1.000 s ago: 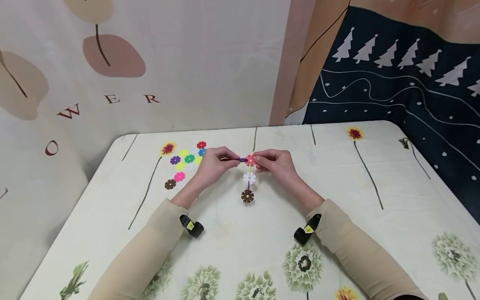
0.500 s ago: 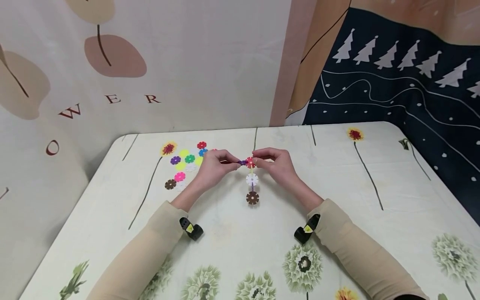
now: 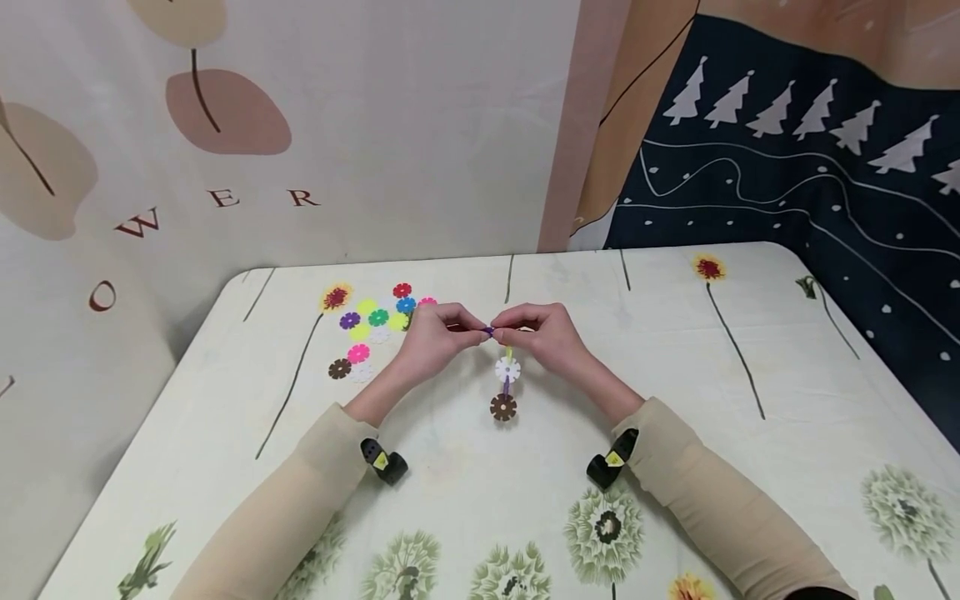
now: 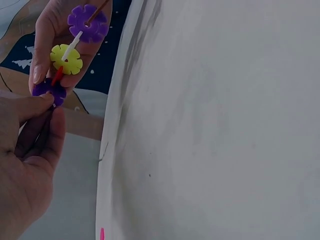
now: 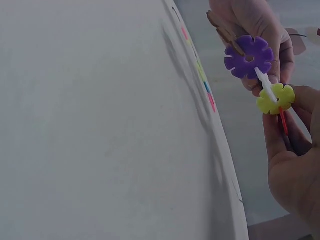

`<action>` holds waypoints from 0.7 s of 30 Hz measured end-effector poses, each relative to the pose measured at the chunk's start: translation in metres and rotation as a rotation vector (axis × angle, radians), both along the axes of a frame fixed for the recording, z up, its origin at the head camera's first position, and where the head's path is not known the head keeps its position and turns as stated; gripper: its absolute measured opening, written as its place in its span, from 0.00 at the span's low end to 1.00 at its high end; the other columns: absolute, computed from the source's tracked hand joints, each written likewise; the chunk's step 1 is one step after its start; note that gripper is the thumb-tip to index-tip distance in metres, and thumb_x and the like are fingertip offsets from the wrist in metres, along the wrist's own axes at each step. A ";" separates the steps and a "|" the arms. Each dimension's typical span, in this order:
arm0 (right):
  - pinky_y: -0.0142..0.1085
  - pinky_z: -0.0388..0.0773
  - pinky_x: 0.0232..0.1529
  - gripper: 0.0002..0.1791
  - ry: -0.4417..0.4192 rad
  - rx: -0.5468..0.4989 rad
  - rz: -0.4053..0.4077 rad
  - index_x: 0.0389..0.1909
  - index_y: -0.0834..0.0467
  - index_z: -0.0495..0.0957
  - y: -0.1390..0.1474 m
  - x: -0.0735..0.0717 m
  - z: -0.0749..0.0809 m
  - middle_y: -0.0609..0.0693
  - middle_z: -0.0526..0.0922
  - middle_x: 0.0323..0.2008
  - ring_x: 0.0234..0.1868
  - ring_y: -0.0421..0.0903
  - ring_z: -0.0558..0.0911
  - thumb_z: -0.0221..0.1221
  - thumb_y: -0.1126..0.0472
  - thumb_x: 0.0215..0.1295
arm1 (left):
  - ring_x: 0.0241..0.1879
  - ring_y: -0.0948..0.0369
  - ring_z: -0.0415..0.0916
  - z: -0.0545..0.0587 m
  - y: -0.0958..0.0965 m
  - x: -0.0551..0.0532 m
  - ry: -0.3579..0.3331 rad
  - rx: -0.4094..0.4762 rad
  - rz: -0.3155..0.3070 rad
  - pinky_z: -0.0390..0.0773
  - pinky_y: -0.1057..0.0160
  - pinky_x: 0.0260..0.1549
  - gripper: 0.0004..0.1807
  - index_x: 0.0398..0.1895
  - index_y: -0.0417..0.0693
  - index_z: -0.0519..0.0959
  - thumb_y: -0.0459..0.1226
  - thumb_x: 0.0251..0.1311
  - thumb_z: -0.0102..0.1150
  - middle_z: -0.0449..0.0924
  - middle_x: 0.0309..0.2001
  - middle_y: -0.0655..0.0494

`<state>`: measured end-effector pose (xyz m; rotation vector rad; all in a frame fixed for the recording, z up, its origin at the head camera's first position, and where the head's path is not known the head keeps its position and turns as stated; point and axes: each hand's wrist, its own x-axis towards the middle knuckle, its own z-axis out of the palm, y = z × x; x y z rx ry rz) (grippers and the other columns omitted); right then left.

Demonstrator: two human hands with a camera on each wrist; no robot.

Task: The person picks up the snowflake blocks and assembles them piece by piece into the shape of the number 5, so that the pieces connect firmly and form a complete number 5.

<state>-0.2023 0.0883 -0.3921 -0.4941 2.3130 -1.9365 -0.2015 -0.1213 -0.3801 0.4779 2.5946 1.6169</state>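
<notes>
Both hands meet above the table around a chain of slotted, flower-shaped plastic discs. My left hand [image 3: 438, 342] pinches the purple disc [image 4: 56, 94] at the top end between thumb and fingers. Opposite it, my right hand [image 3: 551, 337] pinches the chain at the red disc [image 5: 284, 123], seen edge-on and largely covered by fingers. Below hang a yellow disc [image 5: 276, 99], a white disc [image 3: 507, 370], a second purple disc [image 5: 249, 57] and a brown disc [image 3: 503, 407] at the bottom. Neighbouring discs sit crosswise in each other's slots.
Loose discs in several colours lie left of the left hand, among them a green disc [image 3: 378, 317], a brown disc [image 3: 340, 368] and a red disc [image 3: 402, 290]. A flower-print cloth covers the table [image 3: 450, 467]. Hanging fabric [image 3: 420, 167] stands behind its far edge.
Both hands have drawn closer together, and the right fingers now cover the red disc that showed before. The hanging chain has shifted slightly down and toward the viewer. The loose discs stay put.
</notes>
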 end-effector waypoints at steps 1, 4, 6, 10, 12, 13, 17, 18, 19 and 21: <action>0.31 0.82 0.40 0.08 -0.003 0.001 0.004 0.43 0.65 0.88 0.000 0.000 0.000 0.54 0.89 0.43 0.43 0.46 0.85 0.70 0.69 0.63 | 0.39 0.54 0.85 0.000 0.000 0.000 0.003 0.001 0.001 0.86 0.61 0.42 0.05 0.39 0.38 0.88 0.29 0.60 0.72 0.88 0.37 0.49; 0.32 0.82 0.41 0.08 -0.004 0.004 0.007 0.42 0.66 0.88 -0.001 0.001 0.001 0.54 0.89 0.43 0.43 0.46 0.85 0.69 0.70 0.63 | 0.39 0.54 0.85 0.000 0.000 0.001 0.011 0.010 -0.004 0.86 0.61 0.42 0.05 0.38 0.37 0.88 0.28 0.60 0.72 0.88 0.36 0.48; 0.32 0.83 0.42 0.07 -0.002 0.006 0.008 0.41 0.66 0.88 -0.001 0.001 0.001 0.54 0.89 0.42 0.43 0.46 0.85 0.69 0.70 0.62 | 0.38 0.53 0.85 -0.001 -0.001 0.002 0.010 0.016 -0.017 0.86 0.61 0.42 0.05 0.38 0.37 0.88 0.28 0.59 0.72 0.88 0.36 0.48; 0.33 0.83 0.45 0.06 0.006 0.030 0.023 0.40 0.66 0.89 -0.001 0.001 0.001 0.54 0.88 0.42 0.45 0.47 0.85 0.69 0.71 0.62 | 0.40 0.53 0.85 0.000 -0.006 0.001 -0.027 0.000 -0.052 0.86 0.60 0.44 0.05 0.39 0.38 0.88 0.28 0.60 0.72 0.87 0.37 0.49; 0.34 0.83 0.45 0.06 0.008 0.044 0.027 0.40 0.65 0.89 0.001 0.001 0.002 0.53 0.88 0.41 0.46 0.48 0.84 0.70 0.70 0.62 | 0.41 0.54 0.85 0.000 -0.012 0.000 -0.049 -0.032 -0.060 0.86 0.60 0.44 0.06 0.41 0.38 0.87 0.30 0.61 0.72 0.87 0.38 0.50; 0.33 0.83 0.45 0.06 0.006 0.053 0.024 0.39 0.64 0.90 0.001 0.001 0.003 0.53 0.88 0.42 0.46 0.48 0.84 0.70 0.70 0.62 | 0.41 0.54 0.84 0.000 -0.016 -0.002 -0.056 -0.052 -0.062 0.85 0.60 0.44 0.07 0.42 0.38 0.87 0.31 0.62 0.71 0.87 0.39 0.50; 0.31 0.82 0.42 0.05 0.000 0.084 -0.010 0.39 0.62 0.90 0.005 -0.001 0.005 0.52 0.88 0.42 0.46 0.48 0.83 0.71 0.68 0.62 | 0.41 0.55 0.83 -0.001 -0.036 -0.015 -0.058 -0.120 -0.036 0.83 0.63 0.39 0.10 0.44 0.37 0.86 0.33 0.63 0.71 0.87 0.40 0.50; 0.30 0.82 0.41 0.05 -0.004 0.086 -0.019 0.38 0.62 0.90 0.005 -0.001 0.005 0.52 0.88 0.42 0.46 0.48 0.83 0.71 0.68 0.62 | 0.40 0.54 0.83 -0.001 -0.042 -0.018 -0.058 -0.132 -0.023 0.83 0.64 0.38 0.10 0.44 0.37 0.86 0.33 0.62 0.71 0.86 0.40 0.50; 0.30 0.82 0.40 0.05 -0.005 0.088 -0.026 0.38 0.62 0.90 0.005 -0.002 0.006 0.52 0.88 0.42 0.46 0.48 0.83 0.71 0.68 0.62 | 0.40 0.54 0.82 -0.002 -0.048 -0.022 -0.054 -0.143 -0.009 0.82 0.65 0.37 0.10 0.45 0.37 0.86 0.33 0.63 0.71 0.86 0.40 0.49; 0.30 0.81 0.40 0.05 -0.003 0.085 -0.028 0.38 0.63 0.90 0.004 -0.002 0.006 0.53 0.88 0.42 0.46 0.49 0.83 0.71 0.69 0.62 | 0.40 0.54 0.81 -0.003 -0.060 -0.028 -0.058 -0.159 0.028 0.81 0.66 0.36 0.10 0.45 0.37 0.86 0.34 0.62 0.71 0.86 0.41 0.49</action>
